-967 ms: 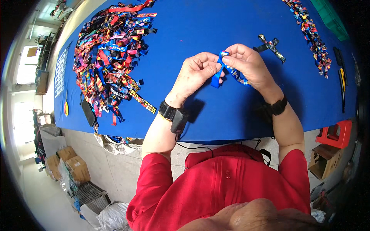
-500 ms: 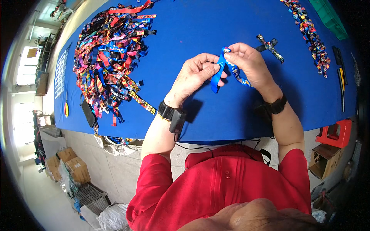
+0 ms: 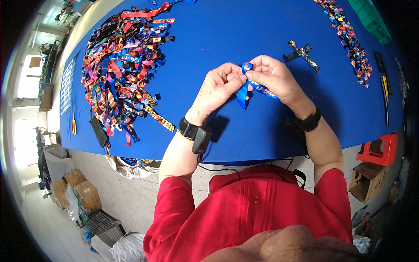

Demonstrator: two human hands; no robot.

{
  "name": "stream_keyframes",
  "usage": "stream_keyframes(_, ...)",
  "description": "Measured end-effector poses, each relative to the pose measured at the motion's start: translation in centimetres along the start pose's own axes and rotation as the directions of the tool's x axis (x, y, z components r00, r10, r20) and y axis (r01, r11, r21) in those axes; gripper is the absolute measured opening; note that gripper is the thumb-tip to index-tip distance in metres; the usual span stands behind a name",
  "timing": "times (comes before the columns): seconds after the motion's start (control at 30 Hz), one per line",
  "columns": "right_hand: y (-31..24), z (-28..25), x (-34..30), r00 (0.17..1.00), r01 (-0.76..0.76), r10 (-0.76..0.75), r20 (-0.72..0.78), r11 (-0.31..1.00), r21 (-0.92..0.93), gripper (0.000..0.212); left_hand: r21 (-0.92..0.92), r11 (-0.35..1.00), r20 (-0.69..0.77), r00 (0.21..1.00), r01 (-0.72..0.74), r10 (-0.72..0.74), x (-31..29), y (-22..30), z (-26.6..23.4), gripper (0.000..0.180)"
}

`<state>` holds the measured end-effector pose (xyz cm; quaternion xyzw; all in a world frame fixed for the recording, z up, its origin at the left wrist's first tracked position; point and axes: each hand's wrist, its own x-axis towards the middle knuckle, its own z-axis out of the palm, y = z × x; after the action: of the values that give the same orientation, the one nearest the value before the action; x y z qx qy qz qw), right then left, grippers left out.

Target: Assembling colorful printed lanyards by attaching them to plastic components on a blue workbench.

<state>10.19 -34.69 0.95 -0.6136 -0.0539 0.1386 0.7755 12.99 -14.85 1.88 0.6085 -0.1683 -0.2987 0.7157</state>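
Note:
A blue ribbon strap (image 3: 242, 97) with a printed pattern is held between my hands above the blue table. My left hand (image 3: 221, 84) pinches it between thumb and fingertips, with its plain blue end hanging below. My right hand (image 3: 276, 79) pinches it just beside, thumb on top; the printed length trails under that palm. A small loop of the ribbon stands up between the two sets of fingertips. Beyond my right hand, a dark patterned strap (image 3: 302, 54) lies crossed on the cloth.
A large heap of colourful printed straps (image 3: 126, 65) covers the table's left side. A long row of bundled straps (image 3: 349, 39) lies at the far right, near a green crate (image 3: 371, 19). Yellow-handled scissors (image 3: 74, 126) lie at the left edge. A red stool (image 3: 379, 150) stands right of the table.
My hands have come closer together, the right one moving slightly left and down. The ribbon's upper part now forms a small loop at the fingertips.

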Motion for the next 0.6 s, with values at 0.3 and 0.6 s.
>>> stream_keyframes(0.3,0.2,0.0,-0.2,0.997,0.014,-0.014,0.075,1.0,-0.005,0.014,-0.017,1.0,0.017,1.0,-0.005,0.005,0.0,-0.4,-0.3,0.014)
stream_keyframes(0.6,0.0,0.3,-0.2,0.998,0.051,-0.057,-0.02,0.973,-0.224,0.013,0.012,0.999,-0.03,0.999,0.031,-0.031,-0.1,-0.5,0.0,0.014)
